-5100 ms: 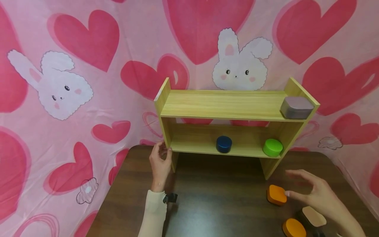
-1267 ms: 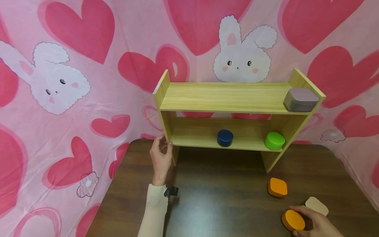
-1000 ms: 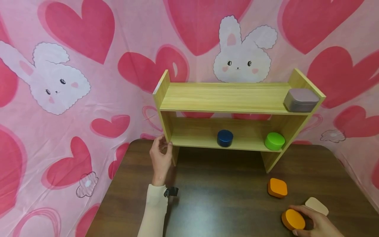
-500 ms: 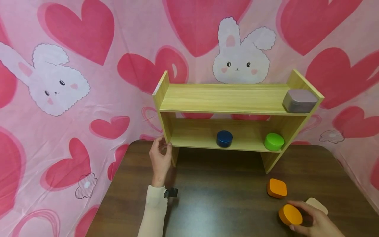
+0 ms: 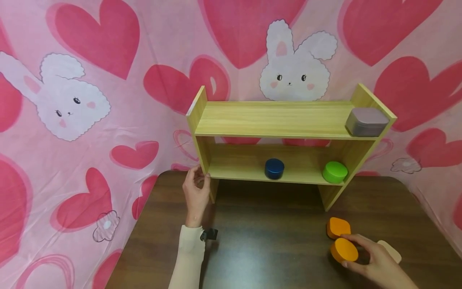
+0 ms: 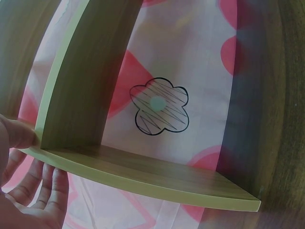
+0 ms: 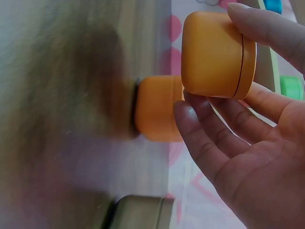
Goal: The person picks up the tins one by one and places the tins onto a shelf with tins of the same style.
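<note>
My right hand point(image 5: 379, 261) pinches a round orange tin point(image 5: 344, 249) between thumb and fingers, raised off the table. In the right wrist view the tin point(image 7: 214, 55) shows its lid seam, and the fingers lie along its underside. Just behind it, a rounded-square orange tin point(image 5: 338, 227) rests on the table, partly covered. A beige-lidded tin point(image 5: 390, 251) is mostly hidden by the right hand. My left hand point(image 5: 196, 192) grips the left side panel of a two-tier wooden shelf point(image 5: 274, 120); in the left wrist view its thumb touches the panel's front edge.
On the upper board at the right end sits a mauve-grey tin point(image 5: 367, 122). The lower board carries a dark blue round tin point(image 5: 274, 168) near its middle and a green round tin point(image 5: 335, 172) at the right. A brown table point(image 5: 260, 241) lies beneath, before a pink heart-patterned cloth.
My right hand first moved down to the round orange tin, took hold of it, then lifted it and carried it up and left towards the shelf. The left hand keeps its place on the shelf.
</note>
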Available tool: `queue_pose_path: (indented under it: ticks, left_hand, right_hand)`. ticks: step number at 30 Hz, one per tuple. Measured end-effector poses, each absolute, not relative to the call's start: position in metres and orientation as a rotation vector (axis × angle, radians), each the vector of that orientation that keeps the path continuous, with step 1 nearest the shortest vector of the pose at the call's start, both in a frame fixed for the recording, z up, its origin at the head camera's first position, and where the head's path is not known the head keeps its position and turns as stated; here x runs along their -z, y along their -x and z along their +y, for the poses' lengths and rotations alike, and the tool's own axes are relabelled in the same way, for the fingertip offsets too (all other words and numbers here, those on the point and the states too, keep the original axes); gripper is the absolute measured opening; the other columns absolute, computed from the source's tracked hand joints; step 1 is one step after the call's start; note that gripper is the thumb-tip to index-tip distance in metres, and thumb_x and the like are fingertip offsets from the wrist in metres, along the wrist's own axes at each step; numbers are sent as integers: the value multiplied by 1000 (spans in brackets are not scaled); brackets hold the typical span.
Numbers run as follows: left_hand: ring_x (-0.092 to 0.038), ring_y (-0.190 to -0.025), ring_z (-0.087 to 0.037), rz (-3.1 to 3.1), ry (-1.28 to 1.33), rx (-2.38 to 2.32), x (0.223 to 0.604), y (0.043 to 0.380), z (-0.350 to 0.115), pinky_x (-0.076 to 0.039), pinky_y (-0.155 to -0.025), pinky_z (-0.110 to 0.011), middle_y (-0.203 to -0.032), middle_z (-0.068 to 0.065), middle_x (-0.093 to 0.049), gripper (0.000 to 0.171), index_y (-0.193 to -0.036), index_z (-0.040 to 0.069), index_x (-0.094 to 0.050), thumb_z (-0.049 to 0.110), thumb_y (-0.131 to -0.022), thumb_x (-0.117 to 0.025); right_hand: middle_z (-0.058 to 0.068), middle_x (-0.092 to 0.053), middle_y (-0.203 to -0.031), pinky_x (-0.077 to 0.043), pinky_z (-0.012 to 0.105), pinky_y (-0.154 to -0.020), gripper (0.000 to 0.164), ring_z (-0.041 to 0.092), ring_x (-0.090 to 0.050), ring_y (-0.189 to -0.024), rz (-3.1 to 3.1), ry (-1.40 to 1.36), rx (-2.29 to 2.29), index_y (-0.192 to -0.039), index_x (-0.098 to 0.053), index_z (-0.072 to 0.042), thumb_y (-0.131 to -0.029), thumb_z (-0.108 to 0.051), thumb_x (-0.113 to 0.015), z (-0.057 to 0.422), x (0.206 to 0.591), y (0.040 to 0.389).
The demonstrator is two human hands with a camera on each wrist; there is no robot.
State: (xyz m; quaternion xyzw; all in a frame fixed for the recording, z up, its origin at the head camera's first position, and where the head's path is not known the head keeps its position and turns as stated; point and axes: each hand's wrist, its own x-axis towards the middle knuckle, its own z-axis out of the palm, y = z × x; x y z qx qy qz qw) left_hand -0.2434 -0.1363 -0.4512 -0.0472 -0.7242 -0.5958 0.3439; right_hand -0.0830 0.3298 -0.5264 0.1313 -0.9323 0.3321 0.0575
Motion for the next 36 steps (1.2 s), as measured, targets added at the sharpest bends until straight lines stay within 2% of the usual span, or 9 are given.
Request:
queue_pose_path:
  ticks: [5, 9, 11, 13, 18, 23, 27, 32, 36]
  left_hand:
    - [-67, -91, -40, -1881, 124, 1555, 451, 243, -136, -53, -80, -9, -102, -35, -67, 26, -115, -16, -65, -15, -89, -67]
    - [-68, -91, -40, -1889, 123, 1555, 449, 243, -135, -54, -80, -10, -102, -34, -67, 26, -115, -16, -66, -15, -89, -67]
    - [-68, -91, -40, -1893, 124, 1553, 449, 243, -135, -54, -80, -11, -102, -34, -67, 26, -115, -16, -66, -15, -89, -67]
    - [-68, -92, -40, -1892, 122, 1552, 449, 243, -134, -54, -80, -10, -102, -34, -67, 26, -115, -16, -66, -15, -89, -67]
    - [-67, -91, -40, -1881, 120, 1551, 450, 243, -134, -53, -80, -8, -102, -35, -67, 26, -115, -16, -65, -15, -89, -67]
    - [-67, -91, -41, -1882, 118, 1543, 450, 242, -135, -53, -80, -8, -102, -36, -67, 26, -114, -16, -65, -16, -89, -67]
    - [-67, -92, -41, -1889, 110, 1557, 451, 242, -136, -53, -81, -8, -103, -35, -67, 26, -115, -16, -65, -15, -89, -67]
    - [-68, -92, -41, -1891, 106, 1557, 449, 242, -136, -54, -81, -10, -103, -34, -67, 26, -115, -15, -66, -15, -89, -67]
    - [-68, -93, -40, -1899, 108, 1545, 449, 241, -136, -54, -81, -10, -103, -32, -68, 26, -116, -14, -66, -14, -89, -67]
  right_hand:
    - [-28, -60, -123, -51, 14, -73, 60, -16, -56, -101, -2804, -401, -958, -123, -71, -11, -68, -16, -96, 323, 520, 90]
    - [0, -71, -122, -53, 16, -72, 62, -15, -56, -100, -2806, -373, -922, -122, -72, -11, -66, -19, -98, 319, 517, 91]
    - [7, -71, -120, -54, 16, -71, 63, -16, -56, -98, -2811, -367, -925, -123, -71, -10, -66, -20, -98, 318, 516, 91]
    - [4, -71, -121, -53, 14, -71, 63, -15, -56, -99, -2799, -371, -930, -123, -72, -11, -66, -20, -98, 316, 516, 91]
    - [-23, -62, -124, -47, 4, -76, 65, -15, -57, -101, -2714, -434, -971, -123, -72, -11, -64, -17, -99, 311, 513, 96]
    - [-35, -55, -132, -43, -2, -83, 68, -19, -54, -108, -2590, -566, -1026, -123, -71, -5, -61, -8, -98, 302, 508, 102]
    - [-32, -58, -132, -45, -1, -84, 70, -18, -56, -108, -2555, -614, -1020, -124, -71, -8, -60, -8, -99, 294, 501, 108]
    - [-17, -68, -118, -50, 3, -79, 67, -10, -61, -98, -2609, -609, -1050, -127, -69, -12, -65, -12, -98, 283, 492, 113]
    - [-11, -70, -115, -53, 6, -78, 66, -10, -62, -97, -2651, -602, -1074, -128, -69, -12, -69, -14, -96, 278, 485, 115]
